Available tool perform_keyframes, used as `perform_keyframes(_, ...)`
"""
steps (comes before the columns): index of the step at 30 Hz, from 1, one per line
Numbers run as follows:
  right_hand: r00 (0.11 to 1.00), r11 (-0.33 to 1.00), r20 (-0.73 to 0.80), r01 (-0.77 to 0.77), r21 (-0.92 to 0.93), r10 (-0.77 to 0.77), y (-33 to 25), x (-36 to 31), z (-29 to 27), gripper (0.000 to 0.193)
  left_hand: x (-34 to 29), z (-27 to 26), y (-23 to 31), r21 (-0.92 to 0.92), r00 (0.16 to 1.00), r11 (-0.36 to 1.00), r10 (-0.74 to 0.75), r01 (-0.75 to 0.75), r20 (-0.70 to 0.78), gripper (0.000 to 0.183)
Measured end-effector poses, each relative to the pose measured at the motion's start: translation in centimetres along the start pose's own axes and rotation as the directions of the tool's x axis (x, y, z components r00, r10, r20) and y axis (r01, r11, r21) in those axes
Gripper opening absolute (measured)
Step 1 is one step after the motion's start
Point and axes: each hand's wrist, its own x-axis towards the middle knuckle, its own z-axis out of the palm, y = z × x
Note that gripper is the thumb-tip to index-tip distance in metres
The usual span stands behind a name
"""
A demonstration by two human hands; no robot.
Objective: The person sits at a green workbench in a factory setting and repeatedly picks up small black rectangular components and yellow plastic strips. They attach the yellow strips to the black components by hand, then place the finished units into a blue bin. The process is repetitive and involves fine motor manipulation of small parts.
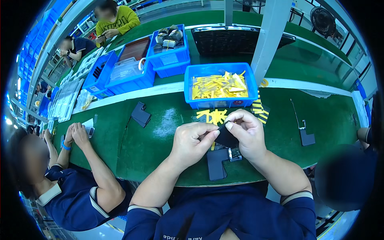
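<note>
My left hand (192, 143) and my right hand (249, 135) meet above the green bench, each pinching the upper edge of a black flat piece (227, 138) between thumb and forefinger. Its exact kind is not clear, as the fingers cover part of it. Just below it, near the bench's front edge, lies a black L-shaped part (217, 165) with a small metallic fitting (235, 154) at its upper right. Beyond my fingers a small pile of yellow strips (216, 116) rests on the bench.
A blue bin of yellow strips (187, 96) stands beyond my hands, beside a striped black-and-yellow sheet (261, 112). More black L-shaped parts lie left (141, 115) and right (307, 138). A white post (270, 44) rises behind. Co-workers sit on both sides; one's hands (80, 135) work at left.
</note>
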Motion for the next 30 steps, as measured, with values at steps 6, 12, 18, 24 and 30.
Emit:
perform_keyframes(6,0.995,0.996,-0.083,0.055,0.067,-0.05,-0.2,0.1,0.6,0.006,0.2,0.3,0.2,-0.053,0.992,0.997,0.056,-0.062,-0.109,0.011)
perform_keyframes(12,0.996,0.997,-0.055,0.066,-0.03,-0.067,-0.1,0.4,0.2,0.015,0.3,0.0,-0.3,-0.06,0.99,0.997,0.041,-0.05,-0.138,0.009)
perform_keyframes(18,0.907,0.661,0.239,0.417,-0.624,-0.347,-2.2,1.1,-0.3,0.035,0.2,-0.7,-0.1,0.02,0.993,0.999,0.046,-0.044,-0.107,0.009)
perform_keyframes(24,0.895,0.667,0.334,0.444,-0.599,-0.296,-2.5,1.3,-1.0,0.019,0.2,-0.6,0.1,0.114,0.98,0.98,0.172,-0.16,-0.1,0.009)
perform_keyframes(30,0.91,0.697,0.218,0.41,-0.588,-0.352,-2.2,0.8,-0.6,0.016,0.4,-0.6,-0.1,0.043,0.977,0.985,0.173,-0.168,-0.126,0.01)
